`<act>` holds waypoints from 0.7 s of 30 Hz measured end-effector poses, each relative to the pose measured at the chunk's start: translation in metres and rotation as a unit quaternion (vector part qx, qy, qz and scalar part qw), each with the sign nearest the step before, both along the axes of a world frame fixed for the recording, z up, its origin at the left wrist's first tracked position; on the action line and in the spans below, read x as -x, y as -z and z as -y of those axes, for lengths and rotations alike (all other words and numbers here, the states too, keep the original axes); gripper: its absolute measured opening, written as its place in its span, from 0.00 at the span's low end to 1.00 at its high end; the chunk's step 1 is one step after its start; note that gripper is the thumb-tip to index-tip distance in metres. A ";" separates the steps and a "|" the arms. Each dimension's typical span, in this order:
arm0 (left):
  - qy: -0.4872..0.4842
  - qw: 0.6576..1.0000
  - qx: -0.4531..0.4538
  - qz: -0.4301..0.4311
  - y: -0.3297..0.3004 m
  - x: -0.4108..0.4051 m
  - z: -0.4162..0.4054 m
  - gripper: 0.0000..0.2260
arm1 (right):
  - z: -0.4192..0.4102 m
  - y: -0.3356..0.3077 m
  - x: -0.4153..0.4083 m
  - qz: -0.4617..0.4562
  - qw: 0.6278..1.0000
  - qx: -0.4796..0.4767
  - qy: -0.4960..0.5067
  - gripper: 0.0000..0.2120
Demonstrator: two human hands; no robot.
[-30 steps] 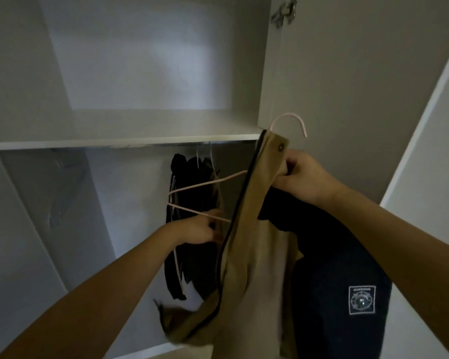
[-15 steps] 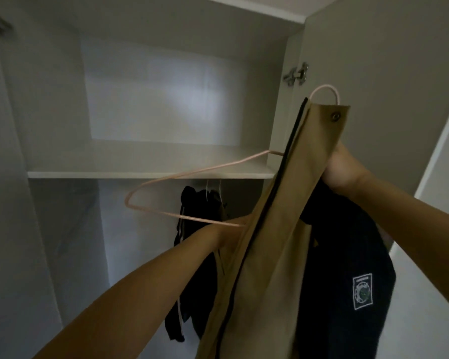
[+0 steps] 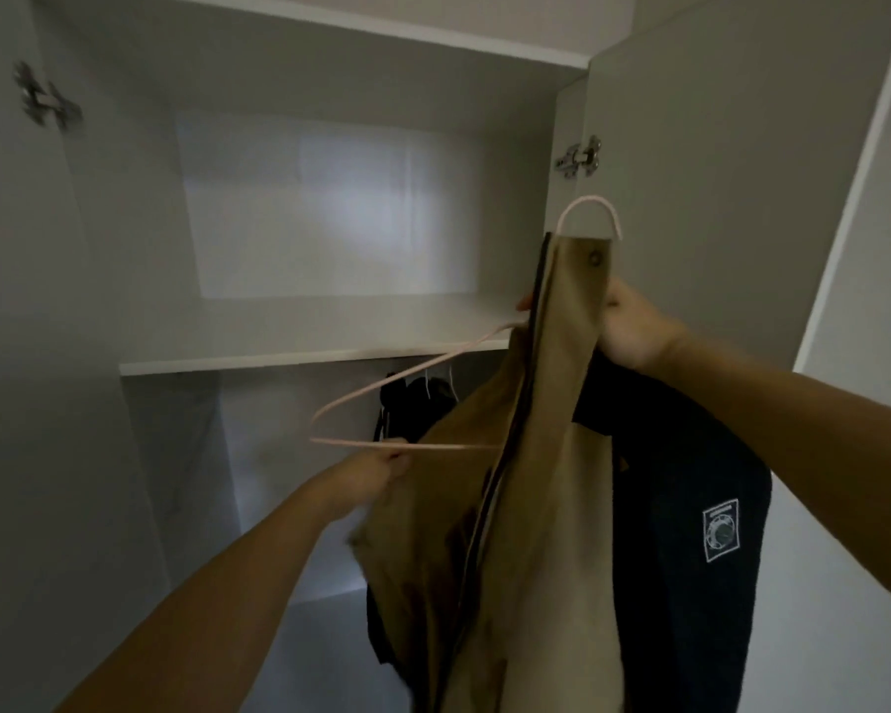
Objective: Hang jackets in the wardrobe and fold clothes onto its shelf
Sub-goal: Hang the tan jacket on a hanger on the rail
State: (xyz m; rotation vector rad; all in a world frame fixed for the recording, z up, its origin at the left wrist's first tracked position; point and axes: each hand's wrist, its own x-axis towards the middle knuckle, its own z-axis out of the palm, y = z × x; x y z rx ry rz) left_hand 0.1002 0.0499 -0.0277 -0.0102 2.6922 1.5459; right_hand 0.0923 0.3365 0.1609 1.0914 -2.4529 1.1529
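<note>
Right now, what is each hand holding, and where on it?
The right hand grips the tan jacket at its collar, just under the pink hanger hook. The left hand pinches the jacket's loose edge at the hanger's bottom bar.

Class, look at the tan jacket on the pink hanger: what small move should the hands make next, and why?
Probably the left hand should draw the tan jacket over the bare end of the pink hanger. That end sticks out uncovered, while the right hand holds the collar up near the hook.
</note>
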 end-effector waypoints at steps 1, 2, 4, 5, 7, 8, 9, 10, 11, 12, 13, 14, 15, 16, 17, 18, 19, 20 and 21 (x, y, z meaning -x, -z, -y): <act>-0.023 1.000 -0.014 -0.011 -0.003 -0.007 0.005 0.10 | 0.003 0.002 0.000 0.014 1.000 -0.017 0.001 0.11; -0.038 0.998 -0.034 -0.021 -0.009 -0.012 0.013 0.10 | 0.004 0.003 0.001 0.020 0.999 -0.039 0.008 0.12; -0.060 0.996 -0.064 -0.029 -0.032 -0.018 0.031 0.10 | 0.000 0.011 0.006 -0.002 0.994 -0.104 0.032 0.11; -0.078 0.994 -0.070 -0.018 -0.049 -0.022 0.039 0.10 | -0.003 0.016 0.009 -0.018 0.989 -0.144 0.041 0.09; -0.119 0.989 -0.081 0.020 -0.084 -0.029 0.049 0.09 | -0.005 0.030 0.012 -0.038 0.974 -0.219 0.053 0.08; -0.138 0.986 -0.084 0.025 -0.099 -0.030 0.048 0.08 | -0.003 0.038 0.013 -0.044 0.966 -0.247 0.062 0.08; -0.157 0.983 -0.091 0.022 -0.114 -0.030 0.044 0.08 | 0.001 0.046 0.014 -0.053 0.958 -0.270 0.076 0.08; -0.171 0.980 -0.105 0.013 -0.126 -0.029 0.036 0.07 | 0.006 0.053 0.016 -0.065 0.952 -0.284 0.094 0.07; -0.170 0.977 -0.131 0.003 -0.137 -0.028 0.023 0.09 | 0.012 0.060 0.019 -0.079 0.948 -0.287 0.113 0.07; -0.159 0.973 -0.165 0.005 -0.144 -0.026 0.008 0.11 | 0.018 0.066 0.021 -0.083 0.948 -0.278 0.129 0.08; -0.144 0.972 -0.187 0.009 -0.148 -0.028 -0.008 0.14 | 0.025 0.070 0.024 -0.072 0.955 -0.253 0.138 0.09; -0.127 0.973 -0.191 0.008 -0.151 -0.027 -0.022 0.15 | 0.031 0.074 0.026 -0.048 0.965 -0.216 0.139 0.09; -0.111 0.975 -0.195 0.007 -0.151 -0.025 -0.032 0.16 | 0.036 0.076 0.027 -0.020 0.976 -0.171 0.131 0.08; -0.097 0.975 -0.198 0.002 -0.150 -0.022 -0.038 0.16 | 0.039 0.076 0.026 0.006 0.985 -0.124 0.118 0.08; -0.085 0.977 -0.197 -0.004 -0.149 -0.020 -0.040 0.15 | 0.040 0.075 0.025 0.035 0.992 -0.072 0.100 0.09; -0.081 0.977 -0.197 -0.011 -0.149 -0.018 -0.040 0.14 | 0.039 0.072 0.023 0.070 0.995 -0.019 0.074 0.11; -0.077 0.976 -0.204 -0.013 -0.149 -0.017 -0.037 0.14 | 0.038 0.069 0.019 0.100 0.994 0.023 0.042 0.14; -0.076 0.973 -0.216 -0.018 -0.149 -0.015 -0.033 0.14 | 0.036 0.066 0.017 0.125 0.991 0.051 0.010 0.15; -0.075 0.970 -0.231 -0.026 -0.149 -0.012 -0.031 0.14 | 0.035 0.064 0.017 0.149 0.986 0.071 -0.021 0.15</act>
